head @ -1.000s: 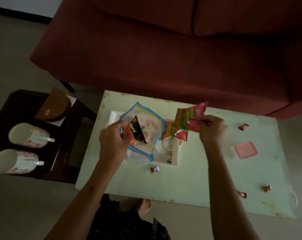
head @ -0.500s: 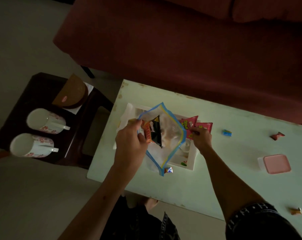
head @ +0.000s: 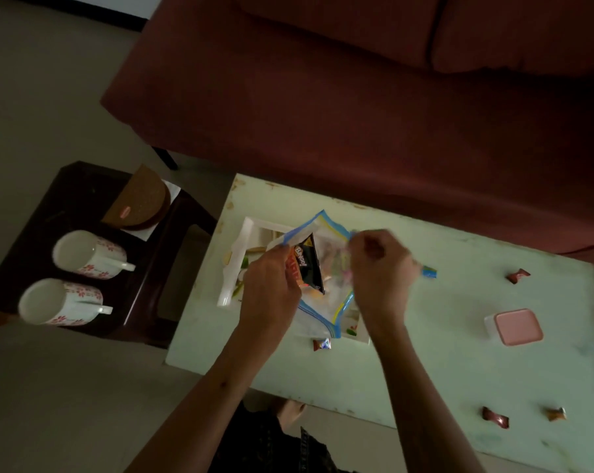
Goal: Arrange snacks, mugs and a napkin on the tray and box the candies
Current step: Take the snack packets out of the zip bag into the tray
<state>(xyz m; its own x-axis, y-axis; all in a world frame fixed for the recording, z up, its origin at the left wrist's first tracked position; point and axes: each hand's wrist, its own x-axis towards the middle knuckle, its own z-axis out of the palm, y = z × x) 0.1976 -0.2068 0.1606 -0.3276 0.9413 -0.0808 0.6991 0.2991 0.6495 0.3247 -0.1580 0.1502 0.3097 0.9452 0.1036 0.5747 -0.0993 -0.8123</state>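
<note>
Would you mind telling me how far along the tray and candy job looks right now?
Early. Done: nothing clearly; the tray's contents are mostly hidden. In hand: the left hand and right hand hold the zip bag open over it, the left gripping a dark snack packet. Left: both mugs sit on the side table, the candies lie loose, and the pink-lidded box is shut.

Tray (head: pixel 251 230) largely hidden beneath zip bag (head: pixel 326 302).
</note>
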